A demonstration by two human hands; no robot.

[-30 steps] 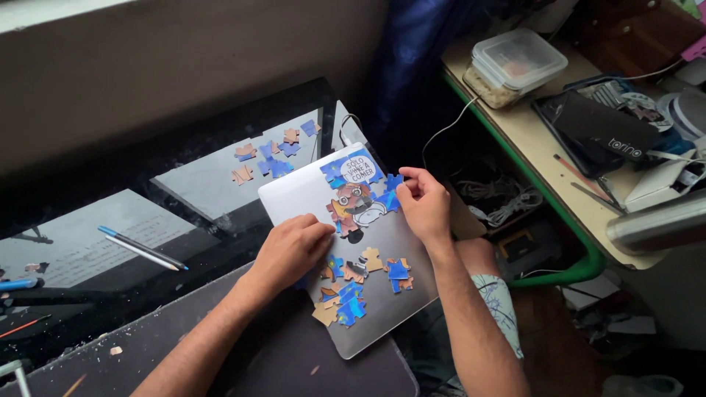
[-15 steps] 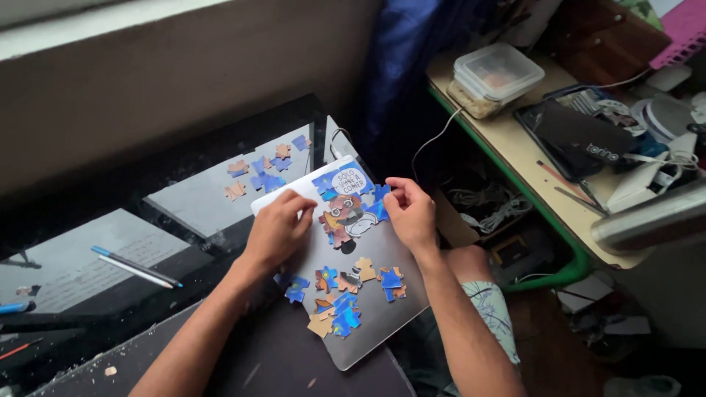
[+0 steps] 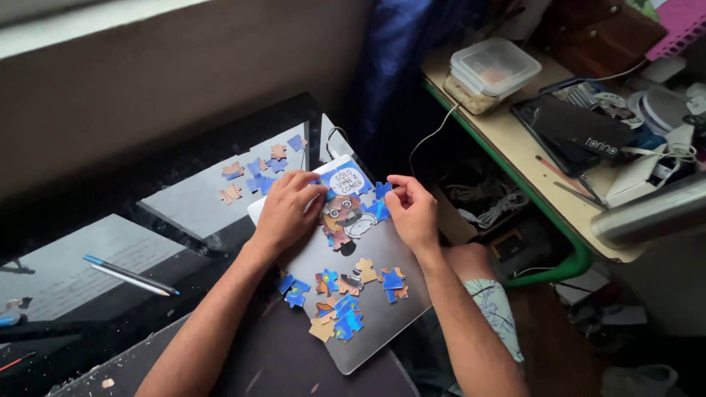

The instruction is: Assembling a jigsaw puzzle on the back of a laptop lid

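The assembled puzzle section (image 3: 346, 213) lies on the upper part of a grey laptop lid (image 3: 382, 323), between both hands. The left hand (image 3: 288, 209) rests palm-down on the section's left edge, fingers curled on the pieces. The right hand (image 3: 413, 213) pinches a blue puzzle piece (image 3: 382, 192) at the section's upper right edge; it is the nearer hand to that piece. The lid's long axis runs from upper left to lower right. Loose pieces (image 3: 346, 294) lie lower on the lid, toward the person.
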